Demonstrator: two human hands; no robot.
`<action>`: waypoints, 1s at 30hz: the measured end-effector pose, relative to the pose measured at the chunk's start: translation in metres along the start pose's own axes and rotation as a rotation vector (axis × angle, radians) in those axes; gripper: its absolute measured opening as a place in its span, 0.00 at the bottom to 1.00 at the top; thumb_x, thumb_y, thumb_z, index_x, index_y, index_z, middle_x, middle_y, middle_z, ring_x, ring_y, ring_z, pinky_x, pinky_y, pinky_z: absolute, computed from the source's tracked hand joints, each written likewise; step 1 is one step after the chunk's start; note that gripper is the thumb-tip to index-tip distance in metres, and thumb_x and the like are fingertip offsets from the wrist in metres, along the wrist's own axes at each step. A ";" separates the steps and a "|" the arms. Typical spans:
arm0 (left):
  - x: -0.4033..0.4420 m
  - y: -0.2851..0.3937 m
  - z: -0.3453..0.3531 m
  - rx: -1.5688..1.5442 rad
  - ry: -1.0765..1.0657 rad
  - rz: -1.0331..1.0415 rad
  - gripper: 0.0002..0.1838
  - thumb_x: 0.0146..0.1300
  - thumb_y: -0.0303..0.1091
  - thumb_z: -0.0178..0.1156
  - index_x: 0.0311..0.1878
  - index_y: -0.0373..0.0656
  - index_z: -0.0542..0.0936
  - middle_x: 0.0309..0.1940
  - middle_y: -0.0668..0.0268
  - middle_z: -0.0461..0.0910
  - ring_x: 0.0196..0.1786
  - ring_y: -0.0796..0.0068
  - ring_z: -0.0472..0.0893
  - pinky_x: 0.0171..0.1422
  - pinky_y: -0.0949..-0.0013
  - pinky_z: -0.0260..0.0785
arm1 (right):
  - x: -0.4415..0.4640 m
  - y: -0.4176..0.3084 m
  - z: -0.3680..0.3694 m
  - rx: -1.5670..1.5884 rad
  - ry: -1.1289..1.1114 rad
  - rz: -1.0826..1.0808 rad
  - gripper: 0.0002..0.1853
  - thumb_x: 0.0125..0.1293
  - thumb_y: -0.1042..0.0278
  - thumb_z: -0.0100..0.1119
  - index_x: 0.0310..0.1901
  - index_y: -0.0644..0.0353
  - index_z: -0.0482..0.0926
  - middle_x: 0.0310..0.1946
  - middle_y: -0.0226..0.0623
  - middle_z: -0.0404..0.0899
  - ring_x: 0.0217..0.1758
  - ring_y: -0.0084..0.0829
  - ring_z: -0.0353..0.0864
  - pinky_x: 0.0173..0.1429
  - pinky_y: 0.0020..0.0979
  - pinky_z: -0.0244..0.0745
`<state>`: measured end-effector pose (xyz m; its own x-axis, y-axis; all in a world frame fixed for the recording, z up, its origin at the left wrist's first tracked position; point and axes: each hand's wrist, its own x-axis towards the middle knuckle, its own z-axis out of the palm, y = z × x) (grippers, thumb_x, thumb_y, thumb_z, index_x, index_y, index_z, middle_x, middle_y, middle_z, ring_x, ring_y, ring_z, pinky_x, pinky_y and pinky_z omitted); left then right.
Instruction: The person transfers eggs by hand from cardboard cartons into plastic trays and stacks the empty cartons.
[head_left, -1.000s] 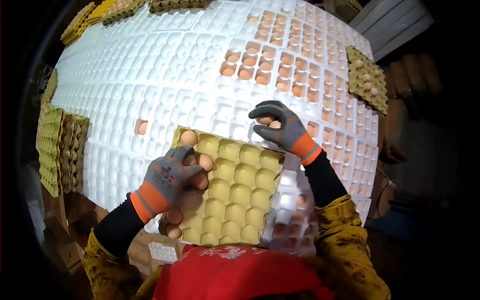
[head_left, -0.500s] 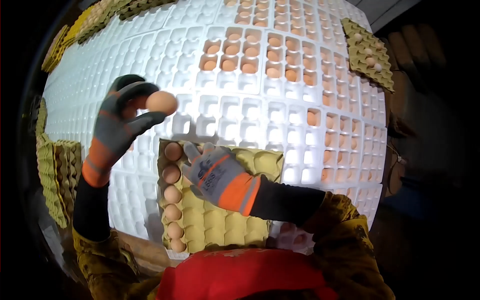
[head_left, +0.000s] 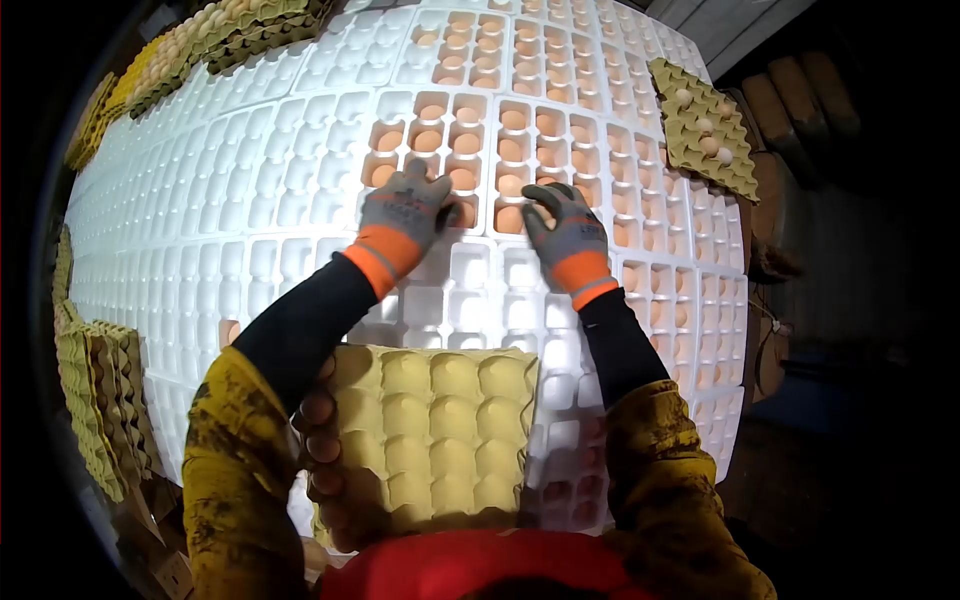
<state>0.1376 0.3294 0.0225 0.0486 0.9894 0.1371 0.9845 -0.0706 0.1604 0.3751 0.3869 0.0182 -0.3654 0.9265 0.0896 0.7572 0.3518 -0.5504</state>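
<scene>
Both my hands wear grey and orange gloves and are over white moulded trays holding brown eggs. My left hand (head_left: 405,212) is low over one tray, its visible fingers bent and apart. A brown egg (head_left: 461,214) sits in a cell right beside its thumb; the cells under the palm are hidden. My right hand (head_left: 568,228) has thumb and fingers apart, just right of another egg (head_left: 508,219) lying in its cell. No egg shows between its fingers. Nearer my body, a yellow pulp egg carton (head_left: 455,425) has eggs (head_left: 322,447) down its left side, partly shaded by my left arm.
More white trays (head_left: 200,190) spread across the whole surface. A pulp carton (head_left: 715,130) with several eggs lies at the far right. Stacked cartons (head_left: 100,400) stand at the left edge, and more egg-filled stacks (head_left: 230,35) at the back left.
My left hand has moved right and lowered the egg it held to the trays. The right hand has left the yellow carton and reached forward. Another row of cells now contains eggs.
</scene>
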 end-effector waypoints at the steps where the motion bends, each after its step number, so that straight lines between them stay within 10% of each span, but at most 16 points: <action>1: -0.004 -0.008 0.001 0.021 -0.004 0.015 0.11 0.65 0.41 0.65 0.48 0.50 0.82 0.45 0.58 0.79 0.46 0.54 0.82 0.47 0.54 0.77 | -0.003 0.012 0.002 0.083 0.046 0.001 0.19 0.66 0.52 0.64 0.56 0.48 0.85 0.59 0.44 0.81 0.62 0.45 0.80 0.65 0.43 0.76; 3: -0.013 -0.026 -0.003 0.096 -0.131 0.086 0.12 0.67 0.36 0.62 0.53 0.50 0.82 0.46 0.60 0.80 0.45 0.56 0.82 0.45 0.56 0.78 | -0.004 0.038 0.004 0.386 -0.066 0.148 0.17 0.71 0.59 0.61 0.59 0.50 0.84 0.53 0.42 0.84 0.57 0.39 0.84 0.59 0.37 0.80; 5: -0.022 -0.033 -0.005 -0.093 0.188 0.183 0.18 0.68 0.33 0.62 0.61 0.50 0.81 0.50 0.62 0.80 0.42 0.63 0.82 0.47 0.61 0.77 | -0.001 0.044 -0.018 1.006 -0.111 0.456 0.17 0.73 0.62 0.60 0.60 0.56 0.82 0.51 0.37 0.84 0.48 0.30 0.85 0.50 0.32 0.82; 7: -0.024 -0.038 -0.017 -0.558 0.033 -0.111 0.24 0.70 0.34 0.60 0.69 0.52 0.75 0.56 0.59 0.79 0.47 0.60 0.82 0.52 0.60 0.78 | -0.001 0.048 -0.020 1.136 0.257 0.207 0.19 0.75 0.63 0.59 0.64 0.58 0.78 0.50 0.34 0.83 0.46 0.26 0.84 0.49 0.29 0.81; 9: -0.023 -0.066 0.017 -0.716 0.281 -0.018 0.26 0.69 0.30 0.59 0.71 0.53 0.74 0.62 0.59 0.77 0.66 0.61 0.75 0.69 0.58 0.69 | 0.007 0.065 0.000 0.936 0.419 0.012 0.18 0.76 0.63 0.57 0.64 0.56 0.78 0.55 0.36 0.83 0.54 0.27 0.83 0.59 0.33 0.79; 11: -0.025 -0.083 0.030 -0.145 0.078 0.189 0.27 0.69 0.28 0.56 0.71 0.55 0.74 0.69 0.61 0.73 0.73 0.60 0.70 0.79 0.48 0.55 | -0.004 0.084 0.013 -0.323 0.369 -0.261 0.19 0.75 0.69 0.55 0.65 0.52 0.78 0.63 0.41 0.80 0.66 0.39 0.77 0.72 0.42 0.68; 13: -0.034 -0.083 0.026 -0.109 -0.027 0.165 0.29 0.71 0.31 0.55 0.75 0.58 0.70 0.74 0.58 0.69 0.77 0.53 0.65 0.82 0.45 0.49 | -0.015 0.085 0.017 -0.271 0.391 -0.209 0.20 0.73 0.72 0.56 0.65 0.54 0.78 0.62 0.44 0.80 0.68 0.46 0.75 0.73 0.44 0.66; 17: -0.080 -0.077 -0.065 -0.602 0.125 0.020 0.24 0.74 0.35 0.58 0.72 0.50 0.73 0.70 0.58 0.74 0.69 0.60 0.75 0.72 0.62 0.67 | -0.061 -0.003 -0.025 0.690 0.310 -0.015 0.20 0.71 0.76 0.60 0.64 0.61 0.78 0.58 0.36 0.82 0.61 0.30 0.79 0.65 0.33 0.75; 22: -0.211 -0.072 -0.140 -0.773 0.173 -0.434 0.14 0.70 0.35 0.65 0.56 0.40 0.83 0.49 0.62 0.86 0.50 0.74 0.84 0.58 0.70 0.75 | -0.100 -0.143 -0.028 0.466 -0.320 -0.533 0.24 0.64 0.72 0.66 0.62 0.48 0.81 0.55 0.37 0.83 0.52 0.37 0.82 0.59 0.36 0.78; 27: -0.283 -0.035 -0.136 -0.584 0.118 -0.570 0.22 0.61 0.46 0.73 0.52 0.42 0.84 0.40 0.61 0.85 0.39 0.68 0.85 0.46 0.64 0.78 | -0.070 -0.208 0.039 -0.066 -0.155 -1.338 0.24 0.63 0.69 0.60 0.62 0.44 0.79 0.60 0.30 0.80 0.64 0.41 0.77 0.68 0.40 0.71; 30: -0.267 -0.007 -0.130 -0.252 0.059 -0.459 0.28 0.55 0.51 0.75 0.52 0.41 0.82 0.43 0.60 0.83 0.43 0.61 0.83 0.50 0.61 0.76 | -0.058 -0.203 0.056 0.155 -0.510 -1.200 0.27 0.54 0.74 0.64 0.59 0.49 0.81 0.60 0.32 0.80 0.66 0.41 0.75 0.71 0.42 0.70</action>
<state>0.0955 0.0497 0.1117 -0.3950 0.9173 0.0510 0.8309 0.3330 0.4458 0.2125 0.2541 0.0778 -0.9517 -0.1167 0.2841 -0.2375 0.8660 -0.4400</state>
